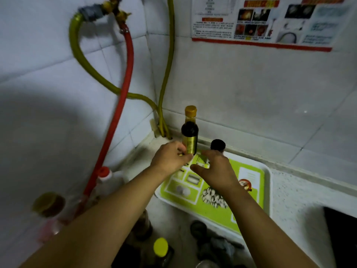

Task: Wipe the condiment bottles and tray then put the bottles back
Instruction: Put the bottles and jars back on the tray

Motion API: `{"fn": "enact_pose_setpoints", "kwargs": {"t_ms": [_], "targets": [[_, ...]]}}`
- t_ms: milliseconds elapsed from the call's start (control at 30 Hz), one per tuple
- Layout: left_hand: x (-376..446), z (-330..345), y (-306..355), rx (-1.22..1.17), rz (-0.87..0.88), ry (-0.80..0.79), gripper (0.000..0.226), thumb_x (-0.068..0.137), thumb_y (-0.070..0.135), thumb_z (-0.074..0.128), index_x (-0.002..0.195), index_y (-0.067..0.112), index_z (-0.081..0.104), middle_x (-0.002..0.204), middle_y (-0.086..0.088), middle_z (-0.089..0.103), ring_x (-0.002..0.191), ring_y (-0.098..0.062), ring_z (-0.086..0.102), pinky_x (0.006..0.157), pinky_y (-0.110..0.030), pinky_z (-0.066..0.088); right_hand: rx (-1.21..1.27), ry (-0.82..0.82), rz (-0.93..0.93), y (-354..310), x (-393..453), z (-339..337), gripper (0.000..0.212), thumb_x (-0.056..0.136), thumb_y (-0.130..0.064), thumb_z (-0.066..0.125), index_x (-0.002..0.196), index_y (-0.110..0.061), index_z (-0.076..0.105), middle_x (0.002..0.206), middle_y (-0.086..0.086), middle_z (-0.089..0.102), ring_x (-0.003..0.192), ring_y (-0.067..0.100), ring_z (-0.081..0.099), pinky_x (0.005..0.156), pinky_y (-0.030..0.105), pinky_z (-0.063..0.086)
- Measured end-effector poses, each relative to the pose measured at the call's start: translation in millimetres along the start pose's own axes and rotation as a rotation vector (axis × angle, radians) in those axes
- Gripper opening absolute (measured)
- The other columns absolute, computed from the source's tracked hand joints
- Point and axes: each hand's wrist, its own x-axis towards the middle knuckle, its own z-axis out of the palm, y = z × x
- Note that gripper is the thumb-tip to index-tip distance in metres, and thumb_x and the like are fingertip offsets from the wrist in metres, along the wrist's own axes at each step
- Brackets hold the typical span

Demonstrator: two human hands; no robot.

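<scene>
Gold-capped and gold-labelled, a dark sauce bottle (189,130) stands upright at the far left corner of the green-and-white tray (267,171), close to the tiled wall. The left hand (170,157) grips its lower label, fingers curled round it. Just to its right a black-capped bottle (218,145) stands on the tray; the right hand (214,170) is in front of it with fingers spread and relaxed, and whether they touch it cannot be told. Off the tray to the left stand a red-capped white bottle (105,176) and a blurred jar with a gold lid (48,205); a yellow-capped bottle (160,247) and a grey cloth (218,246) lie nearer. Red hose (125,88) and yellow-green hose (92,72) run down the wall, and a poster (270,20) hangs above.
</scene>
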Motion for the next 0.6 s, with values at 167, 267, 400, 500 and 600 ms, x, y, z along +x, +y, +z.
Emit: {"fn": "enact_pose_setpoints", "kwargs": {"t_ms": [167,267,400,500,600], "targets": [[-49.4,-38.9,-7.8,-0.005,0.0,0.076,0.031,0.078,0.034,0.072,0.102,0.016,0.065,0.091,0.006,0.06,0.095,-0.012,0.061,0.087,-0.028,0.049,0.01,-0.072,-0.129,-38.2,-21.2,13.2,0.052,0.078,-0.035,0.072,0.123,-0.015,0.057,0.125,0.004,0.059,0.111,0.02,0.056,0.081,0.022,0.038],[-76.7,-59.0,-18.9,0.011,-0.032,0.123,0.034,0.078,0.034,0.072,0.106,0.016,0.064,0.104,0.0,0.066,0.098,-0.015,0.063,0.089,-0.034,0.051,0.005,-0.129,-0.173,-55.7,-31.9,26.2,0.053,0.079,-0.036,0.071,0.125,-0.015,0.055,0.128,0.004,0.055,0.115,0.019,0.053,0.088,0.023,0.039],[-118.6,-90.8,-26.8,0.085,-0.029,0.192,0.034,0.081,0.035,0.069,0.111,0.021,0.061,0.109,0.009,0.06,0.093,-0.008,0.057,0.084,-0.024,0.047,0.011,-0.212,-0.195,-68.2,-43.2,44.1,0.051,0.08,-0.036,0.07,0.125,-0.015,0.055,0.129,0.003,0.054,0.117,0.019,0.051,0.092,0.027,0.04],[-155.4,-114.6,-34.3,0.148,-0.026,0.317,0.027,0.08,0.037,0.068,0.105,0.03,0.061,0.101,0.015,0.057,0.091,-0.005,0.056,0.085,-0.025,0.047,0.027,-0.25,-0.214,-76.5,-45.2,56.2,0.049,0.081,-0.033,0.07,0.124,-0.015,0.056,0.13,0.003,0.055,0.116,0.018,0.053,0.092,0.026,0.04],[-192.2,-133.7,-41.9,0.121,-0.029,0.452,0.02,0.076,0.038,0.072,0.084,0.046,0.056,0.088,0.019,0.058,0.081,-0.002,0.058,0.069,-0.016,0.046,0.075,-0.299,-0.21,-89.6,-40.1,69.4,0.046,0.081,-0.028,0.07,0.123,-0.014,0.057,0.129,0.003,0.056,0.114,0.019,0.055,0.092,0.028,0.043]]}}
